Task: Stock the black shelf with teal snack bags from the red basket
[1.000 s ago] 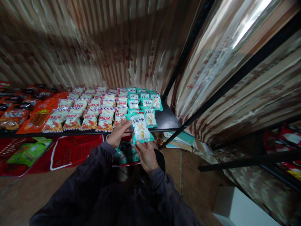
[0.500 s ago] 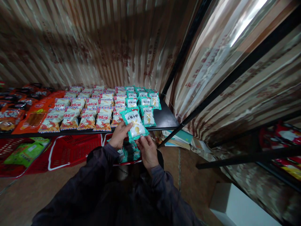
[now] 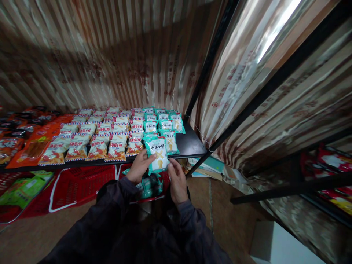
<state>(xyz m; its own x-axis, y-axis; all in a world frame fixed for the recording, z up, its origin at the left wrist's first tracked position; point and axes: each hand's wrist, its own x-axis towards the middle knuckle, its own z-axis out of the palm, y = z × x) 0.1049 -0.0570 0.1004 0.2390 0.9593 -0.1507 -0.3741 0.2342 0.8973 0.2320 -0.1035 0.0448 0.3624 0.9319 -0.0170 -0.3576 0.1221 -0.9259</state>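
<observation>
My left hand [image 3: 139, 167] grips a teal-and-white snack bag [image 3: 158, 154] by its left side, thumb across the front. At the bag's lower right edge is my right hand [image 3: 177, 180], its curled fingers against that edge. The bag is held upright at the front of a black shelf [image 3: 189, 143], overlapping matching teal bags [image 3: 170, 141] that stand there in rows. Below my hands, more teal bags [image 3: 151, 186] lie in a red basket [image 3: 165, 179].
Rows of white-and-orange snack bags [image 3: 117, 146] fill the shelf to the left, beside orange packets [image 3: 37, 141]. Another red basket [image 3: 82, 183] with a white handle sits below. A black shelf post [image 3: 217, 141] and a white box [image 3: 283, 244] are on the right.
The held bag has shifted slightly down in view and straightened from its tilt. My right hand has moved from the bag's bottom edge to its lower right side.
</observation>
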